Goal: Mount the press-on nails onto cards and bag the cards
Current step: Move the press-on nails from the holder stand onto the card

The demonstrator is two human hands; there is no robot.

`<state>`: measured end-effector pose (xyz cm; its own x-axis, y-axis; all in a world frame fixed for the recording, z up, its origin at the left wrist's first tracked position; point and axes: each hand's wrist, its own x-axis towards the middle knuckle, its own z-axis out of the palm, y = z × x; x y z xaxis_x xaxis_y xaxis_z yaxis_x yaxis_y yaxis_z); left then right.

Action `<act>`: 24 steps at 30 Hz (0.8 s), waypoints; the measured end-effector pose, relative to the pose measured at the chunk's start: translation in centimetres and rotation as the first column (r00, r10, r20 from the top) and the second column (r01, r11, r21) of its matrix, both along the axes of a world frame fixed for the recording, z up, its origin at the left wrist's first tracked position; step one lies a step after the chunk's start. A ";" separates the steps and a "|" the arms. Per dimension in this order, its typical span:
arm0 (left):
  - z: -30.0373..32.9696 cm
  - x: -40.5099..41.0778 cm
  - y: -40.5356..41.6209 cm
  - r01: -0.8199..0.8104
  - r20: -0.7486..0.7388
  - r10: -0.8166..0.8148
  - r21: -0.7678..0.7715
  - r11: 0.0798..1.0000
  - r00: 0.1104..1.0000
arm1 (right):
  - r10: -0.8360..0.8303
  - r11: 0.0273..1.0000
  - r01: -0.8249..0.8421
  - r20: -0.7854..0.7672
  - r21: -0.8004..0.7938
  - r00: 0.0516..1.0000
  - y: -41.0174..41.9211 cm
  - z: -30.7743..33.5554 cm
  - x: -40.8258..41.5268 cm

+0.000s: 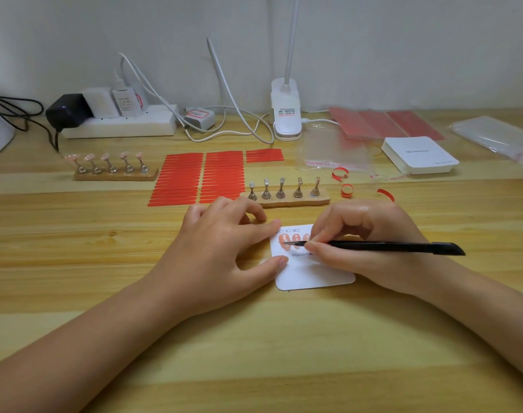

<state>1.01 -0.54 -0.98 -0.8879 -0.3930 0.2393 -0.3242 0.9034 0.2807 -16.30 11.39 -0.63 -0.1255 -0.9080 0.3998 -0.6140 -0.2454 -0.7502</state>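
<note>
A white card [313, 275] printed "Handmade" lies on the wooden table. Several pink-orange press-on nails [293, 240] sit in a row near its top edge. My left hand [221, 248] rests on the table and touches the card's left edge with index finger and thumb. My right hand [364, 242] pinches black tweezers [388, 246], whose tip lies on the leftmost nail. A wooden stand [287, 196] with several bare metal holders sits just behind my hands. A second stand [114, 169] at the left carries pink nails.
Red adhesive strip sheets [200, 177] lie behind my left hand. Peeled red backings [346, 189], clear bags [334, 153], a card stack [418, 156] and pink sheets [382, 123] sit at the right. A power strip [120, 123], cables and a clip lamp [285, 111] line the back.
</note>
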 end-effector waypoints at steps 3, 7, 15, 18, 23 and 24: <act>0.0 0.0 0.0 -0.002 0.003 0.002 -0.001 1.000 1.000 | 0.002 1.000 -0.002 -0.012 0.007 1.000 0.0 0.0 0.0; 0.0 0.0 0.0 0.005 -0.013 -0.005 0.002 1.000 1.000 | 0.007 0.999 -0.009 0.044 0.045 0.999 0.1 0.0 0.0; 0.0 0.0 0.0 0.007 -0.015 -0.007 0.003 1.000 1.000 | -0.015 0.997 0.005 0.125 0.077 0.992 0.1 0.0 -0.4; 0.0 0.0 0.0 0.004 -0.011 -0.004 0.002 1.000 1.000 | -0.022 0.997 0.012 0.123 0.082 0.992 0.1 -0.1 -0.4; 0.2 0.0 0.1 0.014 -0.020 -0.014 0.008 1.000 1.000 | -0.033 0.997 0.022 0.135 0.078 0.990 0.3 0.1 -0.3; 0.2 0.1 0.1 0.018 -0.025 -0.018 0.007 1.000 1.000 | -0.041 0.998 0.032 0.169 0.051 0.985 0.4 0.4 -0.2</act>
<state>1.07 -0.41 -0.79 -0.8885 -0.3790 0.2586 -0.3009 0.9068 0.2953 -16.53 11.75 -0.28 -0.2213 -0.9190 0.3264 -0.4846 -0.1868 -0.8545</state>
